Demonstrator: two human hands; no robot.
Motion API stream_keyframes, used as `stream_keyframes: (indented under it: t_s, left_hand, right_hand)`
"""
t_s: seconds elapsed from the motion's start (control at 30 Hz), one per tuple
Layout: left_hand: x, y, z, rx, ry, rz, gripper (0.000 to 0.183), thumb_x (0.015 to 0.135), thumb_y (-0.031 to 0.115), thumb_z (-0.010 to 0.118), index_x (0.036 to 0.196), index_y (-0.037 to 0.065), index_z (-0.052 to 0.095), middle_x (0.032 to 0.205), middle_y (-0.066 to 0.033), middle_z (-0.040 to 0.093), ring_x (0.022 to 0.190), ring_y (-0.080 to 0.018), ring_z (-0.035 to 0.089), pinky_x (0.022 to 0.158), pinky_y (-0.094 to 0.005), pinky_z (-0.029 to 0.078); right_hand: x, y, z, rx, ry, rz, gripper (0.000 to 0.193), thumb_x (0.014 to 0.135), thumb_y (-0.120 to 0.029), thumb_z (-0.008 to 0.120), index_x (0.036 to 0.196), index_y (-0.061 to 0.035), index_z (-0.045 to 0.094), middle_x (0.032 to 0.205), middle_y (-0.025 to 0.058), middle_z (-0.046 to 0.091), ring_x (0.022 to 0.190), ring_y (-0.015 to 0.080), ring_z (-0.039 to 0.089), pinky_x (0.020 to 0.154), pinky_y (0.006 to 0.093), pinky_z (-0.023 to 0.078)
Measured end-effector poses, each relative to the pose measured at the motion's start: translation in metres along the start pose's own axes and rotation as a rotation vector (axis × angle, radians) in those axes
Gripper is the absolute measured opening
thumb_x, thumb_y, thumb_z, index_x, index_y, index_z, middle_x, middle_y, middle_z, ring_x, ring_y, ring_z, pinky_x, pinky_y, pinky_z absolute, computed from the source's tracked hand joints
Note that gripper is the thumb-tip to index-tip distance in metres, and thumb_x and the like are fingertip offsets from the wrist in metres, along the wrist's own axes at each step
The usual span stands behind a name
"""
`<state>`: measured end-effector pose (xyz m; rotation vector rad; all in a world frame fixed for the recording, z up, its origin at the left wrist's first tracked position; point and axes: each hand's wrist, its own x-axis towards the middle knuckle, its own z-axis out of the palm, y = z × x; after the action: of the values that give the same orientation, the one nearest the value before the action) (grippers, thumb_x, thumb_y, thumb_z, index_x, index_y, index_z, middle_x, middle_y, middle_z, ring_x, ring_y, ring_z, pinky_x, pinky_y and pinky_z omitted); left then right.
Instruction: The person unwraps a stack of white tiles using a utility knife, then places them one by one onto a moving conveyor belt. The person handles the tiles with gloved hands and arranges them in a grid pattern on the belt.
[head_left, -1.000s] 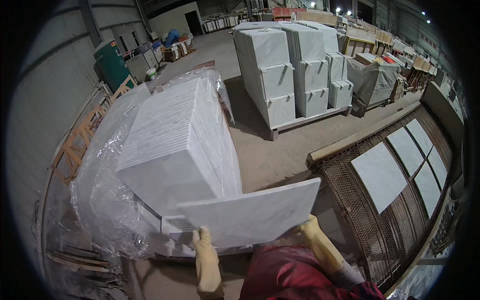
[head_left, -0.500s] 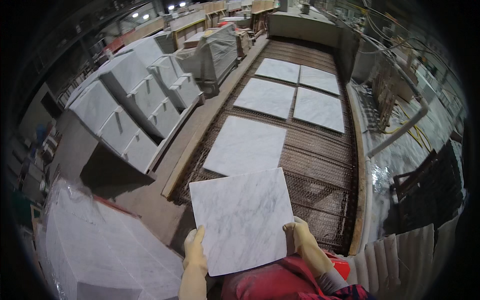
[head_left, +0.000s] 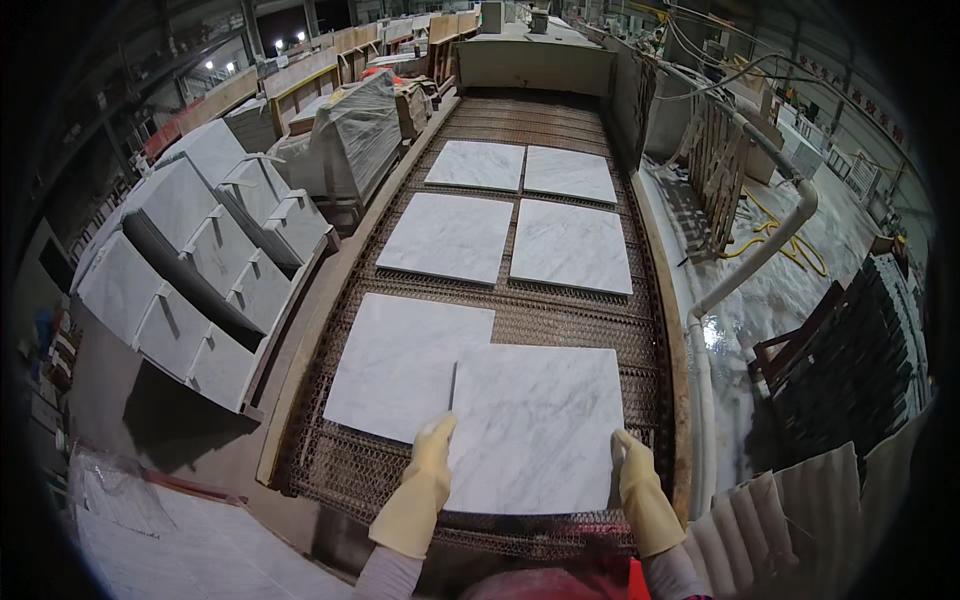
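Between my hands is a square white marble tile [head_left: 535, 430] with grey veins, held over the near end of a brown metal mesh conveyor [head_left: 575, 322]. My left hand [head_left: 425, 478], in a cream rubber glove, grips its left edge. My right hand [head_left: 645, 492], gloved alike, grips the right edge near the lower corner. The held tile hides the right side of another marble tile [head_left: 400, 362] lying on the mesh. I cannot tell whether the held tile touches the mesh. Farther up the belt, several similar tiles [head_left: 445, 238] lie in two rows of two.
Stacked marble slabs [head_left: 190, 250] lean on a rack at the left. A plastic-wrapped stack [head_left: 150, 530] stands at the near left. A pipe [head_left: 755, 240] runs along the right side, beside wet floor and a yellow hose [head_left: 790, 245]. Corrugated sheets [head_left: 800, 510] stand near right.
Both hands have carried the tile forward, away from my body, and over the belt. The tile has turned to sit squarer with the belt. My view has shifted too.
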<state>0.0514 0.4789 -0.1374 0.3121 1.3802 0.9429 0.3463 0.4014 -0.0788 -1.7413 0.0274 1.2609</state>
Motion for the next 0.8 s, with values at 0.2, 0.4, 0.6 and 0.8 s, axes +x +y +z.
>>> stream_keyframes:
  t_s: [0.2,0.4,0.6,0.8]
  left_hand:
    - [0.066,0.005,0.06,0.118,-0.09,0.12,0.05,0.089,0.029,0.069,0.131,0.003,0.059,0.126,-0.0089,0.062,0.12,-0.0204,0.053,0.103,-0.0349,0.039]
    - [0.064,0.012,0.089,0.239,-0.018,0.141,0.041,0.091,0.031,0.068,0.128,0.012,0.063,0.11,-0.0004,0.064,0.086,-0.0097,0.051,0.082,-0.024,0.042]
    - [0.018,0.022,0.068,0.129,-0.293,0.354,0.039,0.097,0.024,0.058,0.132,0.006,0.059,0.132,-0.0098,0.06,0.128,-0.0224,0.051,0.108,-0.0344,0.037]
    - [-0.075,0.041,-0.023,-0.055,-0.401,0.518,0.032,0.103,0.017,0.045,0.123,-0.004,0.061,0.117,-0.0176,0.066,0.116,-0.0257,0.061,0.106,-0.0389,0.044]
  right_hand:
    - [0.073,-0.017,-0.012,0.081,0.038,-0.108,0.067,0.086,-0.041,0.071,0.136,0.0007,0.057,0.15,0.0161,0.044,0.135,0.0243,0.044,0.113,0.031,0.03]
    - [0.102,-0.027,-0.014,-0.005,0.139,-0.064,0.061,0.084,-0.041,0.073,0.132,-0.0036,0.062,0.149,0.0152,0.046,0.133,0.0223,0.045,0.111,0.035,0.034]
    - [0.156,-0.014,-0.027,-0.006,0.18,-0.025,0.065,0.094,-0.033,0.063,0.144,0.0038,0.044,0.154,0.0137,0.04,0.143,0.0244,0.035,0.119,0.0362,0.022]
    - [0.179,-0.016,-0.061,-0.07,0.098,-0.296,0.041,0.095,-0.023,0.061,0.129,-0.0006,0.061,0.117,0.0127,0.069,0.104,0.0194,0.065,0.086,0.0322,0.052]
